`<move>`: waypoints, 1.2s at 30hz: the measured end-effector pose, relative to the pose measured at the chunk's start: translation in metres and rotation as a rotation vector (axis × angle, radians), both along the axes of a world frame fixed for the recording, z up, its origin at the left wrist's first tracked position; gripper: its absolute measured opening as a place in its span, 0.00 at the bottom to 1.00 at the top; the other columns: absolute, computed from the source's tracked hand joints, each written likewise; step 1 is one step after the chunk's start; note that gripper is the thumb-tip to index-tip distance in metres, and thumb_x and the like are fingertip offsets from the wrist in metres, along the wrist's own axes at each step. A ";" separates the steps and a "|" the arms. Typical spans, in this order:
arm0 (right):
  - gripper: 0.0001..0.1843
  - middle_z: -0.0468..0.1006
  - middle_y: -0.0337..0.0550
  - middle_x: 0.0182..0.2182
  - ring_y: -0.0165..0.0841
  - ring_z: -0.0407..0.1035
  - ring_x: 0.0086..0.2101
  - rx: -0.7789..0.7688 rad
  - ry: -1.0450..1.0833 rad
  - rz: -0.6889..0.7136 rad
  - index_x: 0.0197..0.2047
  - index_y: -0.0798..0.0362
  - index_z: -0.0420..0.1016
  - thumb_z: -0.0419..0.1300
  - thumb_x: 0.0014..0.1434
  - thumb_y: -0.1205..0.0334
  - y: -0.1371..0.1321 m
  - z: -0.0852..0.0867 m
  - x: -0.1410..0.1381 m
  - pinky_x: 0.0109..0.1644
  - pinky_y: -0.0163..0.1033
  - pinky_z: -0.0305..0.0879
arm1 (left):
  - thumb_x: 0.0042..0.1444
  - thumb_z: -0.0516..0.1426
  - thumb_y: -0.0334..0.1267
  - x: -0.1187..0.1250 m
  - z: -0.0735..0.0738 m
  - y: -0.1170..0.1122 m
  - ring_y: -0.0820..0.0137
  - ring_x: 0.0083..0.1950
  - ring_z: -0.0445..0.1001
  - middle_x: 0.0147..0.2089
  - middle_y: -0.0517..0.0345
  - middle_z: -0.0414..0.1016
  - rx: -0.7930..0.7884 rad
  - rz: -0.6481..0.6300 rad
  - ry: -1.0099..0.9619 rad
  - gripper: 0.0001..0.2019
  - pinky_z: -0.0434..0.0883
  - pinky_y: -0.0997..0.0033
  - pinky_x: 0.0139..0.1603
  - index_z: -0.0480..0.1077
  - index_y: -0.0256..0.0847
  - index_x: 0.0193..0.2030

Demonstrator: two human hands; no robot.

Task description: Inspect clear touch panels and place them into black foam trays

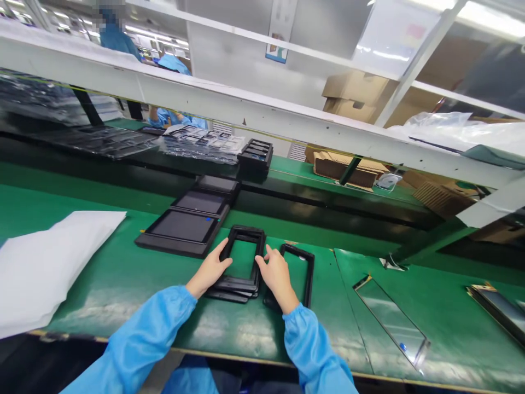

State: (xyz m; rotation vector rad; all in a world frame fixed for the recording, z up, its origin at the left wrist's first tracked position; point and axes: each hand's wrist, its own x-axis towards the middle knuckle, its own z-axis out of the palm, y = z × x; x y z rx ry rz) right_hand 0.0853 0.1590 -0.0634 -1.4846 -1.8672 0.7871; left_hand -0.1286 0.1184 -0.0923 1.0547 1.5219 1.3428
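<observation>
A small pile of black rectangular frames (237,283) lies in front of me, with green table showing through the top frame's opening. My left hand (208,269) has its thumb over the top frame's left rail and its fingers along the outer edge. On the opposite side, my right hand (279,275) grips the right rail, thumb on it and fingers bent. Another black frame (308,276) lies just right of the pile, partly covered by my right hand and wrist.
Black trays with dark screens (182,225) stand behind left. White sheets (61,257) lie at the left. A clear glass panel (391,317) and stacked panels (502,306) lie at the right. A white shelf beam (262,109) crosses ahead; a co-worker in blue (174,64) is beyond.
</observation>
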 end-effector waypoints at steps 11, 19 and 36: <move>0.32 0.74 0.35 0.24 0.35 0.71 0.29 -0.021 0.092 0.019 0.65 0.60 0.78 0.60 0.57 0.70 -0.011 -0.003 0.009 0.44 0.39 0.69 | 0.61 0.59 0.39 0.025 -0.004 -0.011 0.57 0.82 0.50 0.80 0.48 0.56 0.013 0.043 0.002 0.33 0.45 0.54 0.82 0.65 0.40 0.75; 0.34 0.69 0.35 0.32 0.24 0.60 0.17 -0.097 0.352 0.098 0.72 0.58 0.68 0.52 0.68 0.52 -0.057 0.002 0.053 0.19 0.32 0.58 | 0.62 0.63 0.58 0.017 0.066 -0.024 0.54 0.51 0.85 0.56 0.36 0.84 0.051 -0.025 -0.144 0.29 0.83 0.59 0.48 0.79 0.36 0.59; 0.36 0.65 0.65 0.72 0.65 0.51 0.73 -0.022 -0.308 -0.460 0.67 0.58 0.75 0.64 0.59 0.48 -0.119 -0.026 0.313 0.74 0.75 0.41 | 0.40 0.77 0.53 0.088 0.040 -0.063 0.67 0.35 0.80 0.39 0.55 0.85 -0.187 -0.111 -0.391 0.31 0.80 0.76 0.31 0.83 0.42 0.51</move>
